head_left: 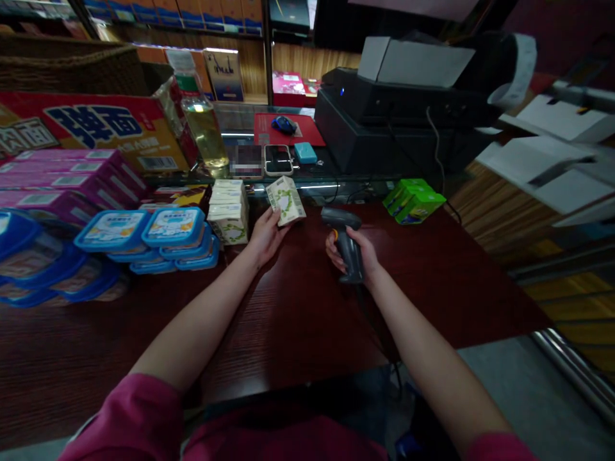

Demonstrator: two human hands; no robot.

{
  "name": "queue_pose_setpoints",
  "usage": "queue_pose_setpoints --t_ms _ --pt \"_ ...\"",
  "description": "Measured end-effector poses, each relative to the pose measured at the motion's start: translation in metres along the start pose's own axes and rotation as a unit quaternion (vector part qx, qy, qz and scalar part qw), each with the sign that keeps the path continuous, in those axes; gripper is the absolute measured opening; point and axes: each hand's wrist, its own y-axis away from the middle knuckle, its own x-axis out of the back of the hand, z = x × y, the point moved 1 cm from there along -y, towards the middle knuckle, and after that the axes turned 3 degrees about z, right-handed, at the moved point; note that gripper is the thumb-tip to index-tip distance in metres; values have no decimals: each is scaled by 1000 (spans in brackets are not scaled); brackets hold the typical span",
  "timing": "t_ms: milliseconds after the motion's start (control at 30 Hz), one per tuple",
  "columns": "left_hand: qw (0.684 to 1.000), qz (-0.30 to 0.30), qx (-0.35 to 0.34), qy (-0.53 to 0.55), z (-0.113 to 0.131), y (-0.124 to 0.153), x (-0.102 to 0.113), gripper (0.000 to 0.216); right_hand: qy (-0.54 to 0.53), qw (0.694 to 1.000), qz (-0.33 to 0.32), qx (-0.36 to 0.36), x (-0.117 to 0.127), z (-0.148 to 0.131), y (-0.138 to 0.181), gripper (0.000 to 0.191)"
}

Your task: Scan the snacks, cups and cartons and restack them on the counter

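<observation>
My left hand (266, 235) is closed on a small white-and-green tissue pack (286, 200), held tilted just above the dark red counter (298, 307). A stack of the same packs (229, 211) stands right beside it on the left. My right hand (354, 253) grips the handle of a grey barcode scanner (344, 240), whose head points up and left toward the held pack. The scanner's cable runs down off the counter's near edge.
Blue-lidded tubs (154, 237) and pink boxes (72, 182) fill the left of the counter, with a red carton (96, 128) and an oil bottle (204, 125) behind. Green packs (413, 200) lie at right. A black register and printer (398, 115), phones (278, 159) and a mouse (283, 124) sit beyond.
</observation>
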Motion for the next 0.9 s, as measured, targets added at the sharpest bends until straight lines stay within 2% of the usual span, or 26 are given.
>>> queue_pose_setpoints --t_ms 100,167,233,267,333,433,567,633,733,833,900 --pt "987 16 -88 -132 -2 4 -7 40 3 1000 7 18 0 -5 6 42" --pt "946 59 -165 -272 0 9 -10 43 2 999 18 36 1 -10 7 42" --pt "888 77 -231 -390 2 15 -12 44 -4 997 42 61 2 -15 8 41" --pt "865 68 -255 -426 3 18 -13 45 -7 996 56 71 3 -18 8 41" --pt "850 22 -277 -448 3 21 -15 45 -9 993 80 82 5 -22 10 41" --pt "875 -56 -252 -410 2 22 -15 50 -10 992 94 82 9 -25 12 40" --pt "917 -168 -151 -329 -1 18 -15 72 -4 992 93 83 10 -26 12 40" --pt "923 -190 -120 -312 0 17 -16 72 4 992 93 86 11 -26 13 40" --pt "943 -140 -91 -289 2 15 -20 58 15 992 95 77 11 -26 15 40" --pt "968 -3 -58 -242 2 8 -21 46 34 996 78 31 10 -25 19 39" --pt "974 84 -18 -210 1 1 -21 48 53 996 77 -5 6 -24 22 39"
